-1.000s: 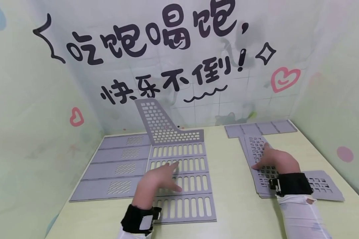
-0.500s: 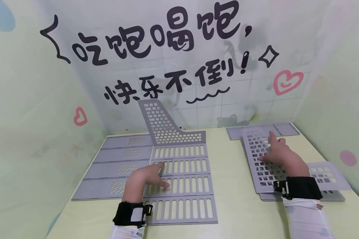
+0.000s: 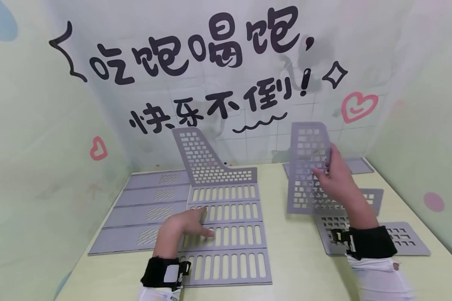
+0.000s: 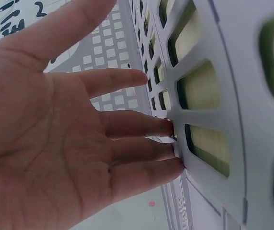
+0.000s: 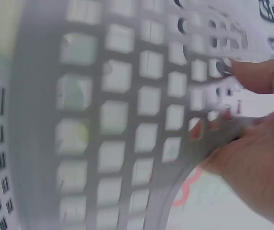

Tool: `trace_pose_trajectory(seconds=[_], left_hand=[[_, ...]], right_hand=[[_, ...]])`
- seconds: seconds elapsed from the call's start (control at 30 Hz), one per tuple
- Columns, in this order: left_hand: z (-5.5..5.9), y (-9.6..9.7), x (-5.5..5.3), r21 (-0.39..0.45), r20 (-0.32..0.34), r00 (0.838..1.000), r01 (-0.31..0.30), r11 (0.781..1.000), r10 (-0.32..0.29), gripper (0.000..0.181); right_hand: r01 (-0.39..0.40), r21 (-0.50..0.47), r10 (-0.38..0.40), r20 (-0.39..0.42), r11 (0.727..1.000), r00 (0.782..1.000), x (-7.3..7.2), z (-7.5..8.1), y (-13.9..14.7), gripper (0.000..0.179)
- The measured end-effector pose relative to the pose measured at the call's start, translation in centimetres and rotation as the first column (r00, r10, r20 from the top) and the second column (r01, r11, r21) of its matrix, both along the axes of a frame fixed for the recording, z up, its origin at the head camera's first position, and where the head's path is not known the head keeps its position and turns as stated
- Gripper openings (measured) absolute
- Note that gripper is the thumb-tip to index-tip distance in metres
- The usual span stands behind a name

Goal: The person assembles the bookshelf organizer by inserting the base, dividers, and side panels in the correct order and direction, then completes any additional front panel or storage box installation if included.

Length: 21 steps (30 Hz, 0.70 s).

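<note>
My left hand [image 3: 182, 225] rests with extended fingers on a grey slotted panel [image 3: 241, 251] lying on the table. In the left wrist view, the fingertips touch this panel [image 4: 201, 120] near its openings. My right hand [image 3: 340, 179] grips a grey L-shaped panel [image 3: 292, 184] with a grid of small holes, raised upright above the table. Its thumb lies on one face and its fingers are behind, partly seen through the holes. A matching L-shaped panel [image 3: 211, 152] stands upright at the slotted panel's far edge. Another perforated panel [image 3: 329, 242] lies flat below my right hand.
A grey panel with slanted cuts [image 3: 124, 240] lies flat, left of the slotted panel. At the back right is a plain grey strip panel [image 3: 359, 165], partly hidden by the raised panel. A printed fabric backdrop [image 3: 263, 142] closes off the rear, with fabric at both sides.
My right hand has lifted an L-shaped panel off the stack and tilted it upright, uncovering the panel below. My left hand slid slightly left, then stayed on the slotted panel.
</note>
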<state>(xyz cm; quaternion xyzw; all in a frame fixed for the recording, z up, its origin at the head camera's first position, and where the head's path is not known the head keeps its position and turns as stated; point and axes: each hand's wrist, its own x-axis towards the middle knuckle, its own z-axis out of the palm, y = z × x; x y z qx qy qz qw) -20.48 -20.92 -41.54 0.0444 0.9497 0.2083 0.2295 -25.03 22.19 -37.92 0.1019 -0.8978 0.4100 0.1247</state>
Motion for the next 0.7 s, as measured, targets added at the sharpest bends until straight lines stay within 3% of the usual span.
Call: trace_pose_trajectory(seconds=[0.13, 0.27, 0.57, 0.7], left_hand=[[-0.2, 0.0, 0.1, 0.007, -0.003, 1.0, -0.002, 1.0, 0.002, 0.1], [-0.4, 0.1, 0.2, 0.011, 0.002, 1.0, -0.005, 1.0, 0.005, 0.1], [-0.2, 0.4, 0.2, -0.033, -0.01, 1.0, 0.006, 0.999, -0.006, 0.096], [0.2, 0.5, 0.5, -0.098, -0.014, 1.0, 0.022, 0.995, -0.023, 0.093]], right_hand=[[-0.037, -0.017, 0.033, -0.168, 0.999, 0.985, -0.2, -0.9, -2.3, 0.087], [-0.045, -0.021, 0.038, -0.255, 0.999, 0.966, -0.5, -2.3, -4.3, 0.091], [-0.039, 0.073, 0.052, -0.188, 0.997, 0.981, -0.6, -4.1, -6.5, 0.096], [-0.038, 0.11, 0.064, -0.237, 0.993, 0.969, -0.7, -4.4, -7.3, 0.095]])
